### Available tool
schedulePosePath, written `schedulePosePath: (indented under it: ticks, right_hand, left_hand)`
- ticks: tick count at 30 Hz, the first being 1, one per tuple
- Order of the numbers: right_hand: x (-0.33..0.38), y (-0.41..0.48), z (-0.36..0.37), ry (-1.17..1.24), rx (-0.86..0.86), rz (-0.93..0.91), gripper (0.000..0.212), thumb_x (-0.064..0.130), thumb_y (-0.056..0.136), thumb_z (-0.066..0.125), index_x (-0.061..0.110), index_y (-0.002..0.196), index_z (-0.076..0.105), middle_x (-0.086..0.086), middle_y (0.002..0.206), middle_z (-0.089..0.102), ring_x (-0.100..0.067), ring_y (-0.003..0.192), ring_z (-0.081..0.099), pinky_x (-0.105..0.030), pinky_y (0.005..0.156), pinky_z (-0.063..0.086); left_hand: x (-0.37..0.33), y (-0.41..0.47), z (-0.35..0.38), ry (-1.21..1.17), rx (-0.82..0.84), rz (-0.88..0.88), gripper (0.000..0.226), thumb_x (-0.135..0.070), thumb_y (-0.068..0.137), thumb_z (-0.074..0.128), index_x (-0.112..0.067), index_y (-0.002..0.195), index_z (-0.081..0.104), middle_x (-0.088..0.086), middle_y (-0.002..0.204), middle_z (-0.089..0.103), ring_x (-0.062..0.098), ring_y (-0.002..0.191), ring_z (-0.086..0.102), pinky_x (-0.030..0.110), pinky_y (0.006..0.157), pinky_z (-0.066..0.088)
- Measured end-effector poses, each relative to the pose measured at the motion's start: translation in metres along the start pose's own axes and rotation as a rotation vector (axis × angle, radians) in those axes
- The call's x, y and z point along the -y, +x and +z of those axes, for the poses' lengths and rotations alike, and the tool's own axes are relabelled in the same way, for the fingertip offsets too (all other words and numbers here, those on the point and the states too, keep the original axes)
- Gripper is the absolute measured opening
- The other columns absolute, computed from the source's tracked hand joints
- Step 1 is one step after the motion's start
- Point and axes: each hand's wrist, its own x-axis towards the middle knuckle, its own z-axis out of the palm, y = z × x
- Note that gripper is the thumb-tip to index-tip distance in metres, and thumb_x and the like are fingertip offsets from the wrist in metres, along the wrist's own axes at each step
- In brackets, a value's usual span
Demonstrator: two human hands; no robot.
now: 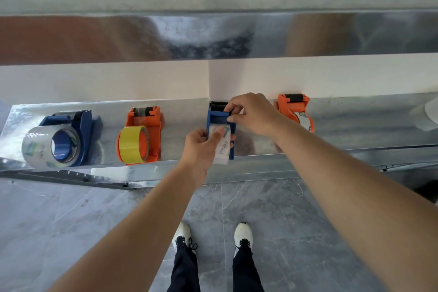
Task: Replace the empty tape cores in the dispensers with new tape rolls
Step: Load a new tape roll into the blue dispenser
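Gripping the clear tape roll (224,152) in the blue plastic dispenser (218,116), centre frame on the metal tabletop (182,116), our left hand (201,147) steadies it. Our right hand (251,114) pinches the dispenser's head, where we fear loose tape folding or snagging.

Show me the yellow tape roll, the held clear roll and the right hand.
yellow tape roll (131,146), head view, its yellow outer band
clear tape roll (224,153), head view, its printed side
right hand (253,115), head view, back of hand
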Motion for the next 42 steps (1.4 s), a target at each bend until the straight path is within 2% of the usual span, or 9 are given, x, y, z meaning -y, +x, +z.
schedulePosePath:
  ticks: [4, 16, 20, 24, 27, 31, 34, 40, 42]
  right_hand:
    - [0.0, 0.002, -0.004, -0.09, -0.003, -0.029, 0.025, 0.023, 0.087, 0.083, 0.023, 0.112, 0.077, 0.009, 0.093, 0.058, -0.005, 0.079, 0.054, -0.016, 0.066, 0.037]
    - [0.006, 0.009, 0.002, -0.009, 0.019, 0.155, 0.023, 0.029, 0.084, 0.086, 0.014, 0.1, 0.08, 0.007, 0.088, 0.069, -0.004, 0.078, 0.06, -0.018, 0.062, 0.042]
    - [0.008, 0.01, 0.007, 0.042, -0.034, 0.297, 0.018, 0.03, 0.078, 0.089, 0.016, 0.083, 0.08, 0.003, 0.08, 0.073, -0.011, 0.078, 0.067, -0.026, 0.062, 0.047]
    - [0.013, 0.01, 0.016, -0.008, -0.104, 0.369, 0.028, 0.033, 0.073, 0.089, 0.012, 0.084, 0.074, -0.003, 0.081, 0.074, -0.02, 0.077, 0.07, -0.034, 0.066, 0.059]
    - [0.019, 0.006, 0.019, -0.167, -0.136, 0.302, 0.021, 0.029, 0.077, 0.085, 0.015, 0.089, 0.075, -0.002, 0.09, 0.075, -0.022, 0.081, 0.07, -0.04, 0.073, 0.063]
    - [0.021, 0.0, 0.021, -0.339, -0.159, 0.163, 0.017, 0.029, 0.086, 0.077, 0.017, 0.097, 0.076, -0.003, 0.095, 0.073, -0.024, 0.082, 0.067, -0.039, 0.07, 0.06]
    - [0.021, -0.006, 0.02, -0.46, -0.155, 0.025, 0.02, 0.03, 0.094, 0.07, 0.014, 0.107, 0.073, -0.005, 0.103, 0.067, -0.025, 0.087, 0.066, -0.039, 0.071, 0.056]
    - [0.008, -0.012, 0.008, -0.431, -0.12, -0.197, 0.019, 0.026, 0.1, 0.065, 0.013, 0.113, 0.071, -0.001, 0.11, 0.06, -0.02, 0.088, 0.065, -0.031, 0.072, 0.052]
    - [0.004, -0.01, 0.006, -0.389, -0.094, -0.217, 0.018, 0.024, 0.099, 0.066, 0.011, 0.112, 0.071, -0.001, 0.11, 0.058, -0.019, 0.089, 0.064, -0.029, 0.075, 0.051]
  left_hand:
    - [0.001, -0.002, -0.007, 0.019, 0.068, 0.016, 0.013, -0.015, 0.103, 0.068, -0.005, 0.108, 0.074, 0.006, 0.097, 0.084, 0.017, 0.088, 0.08, 0.024, 0.068, 0.061]
    - [-0.002, -0.005, -0.014, 0.033, 0.153, 0.016, 0.006, -0.004, 0.102, 0.066, -0.007, 0.104, 0.07, -0.001, 0.088, 0.083, 0.01, 0.081, 0.08, 0.02, 0.064, 0.06]
    - [0.0, -0.003, -0.015, 0.014, 0.163, 0.015, 0.013, -0.003, 0.102, 0.066, 0.0, 0.114, 0.068, 0.001, 0.091, 0.084, 0.011, 0.084, 0.08, 0.019, 0.065, 0.059]
    - [0.004, 0.001, -0.019, 0.034, 0.19, 0.027, 0.014, -0.004, 0.102, 0.065, -0.001, 0.116, 0.067, 0.002, 0.097, 0.084, 0.013, 0.091, 0.08, 0.023, 0.072, 0.06]
    - [0.007, 0.004, -0.024, 0.031, 0.229, 0.034, 0.021, 0.0, 0.101, 0.064, 0.002, 0.122, 0.064, 0.009, 0.107, 0.083, 0.02, 0.103, 0.079, 0.031, 0.084, 0.061]
    - [0.01, 0.007, -0.029, 0.032, 0.255, 0.046, 0.031, 0.008, 0.097, 0.066, 0.006, 0.128, 0.062, 0.008, 0.109, 0.083, 0.018, 0.101, 0.079, 0.022, 0.078, 0.061]
    - [0.012, 0.009, -0.033, 0.027, 0.277, 0.045, 0.033, 0.008, 0.096, 0.067, 0.004, 0.129, 0.061, 0.012, 0.113, 0.081, 0.022, 0.106, 0.078, 0.025, 0.082, 0.061]
    - [0.015, 0.013, -0.038, -0.003, 0.317, 0.042, 0.038, 0.006, 0.096, 0.066, 0.005, 0.133, 0.058, 0.018, 0.122, 0.078, 0.031, 0.118, 0.074, 0.041, 0.103, 0.056]
    - [0.015, 0.014, -0.039, -0.003, 0.322, 0.043, 0.039, 0.006, 0.096, 0.066, 0.006, 0.134, 0.057, 0.017, 0.121, 0.078, 0.03, 0.118, 0.074, 0.041, 0.103, 0.056]
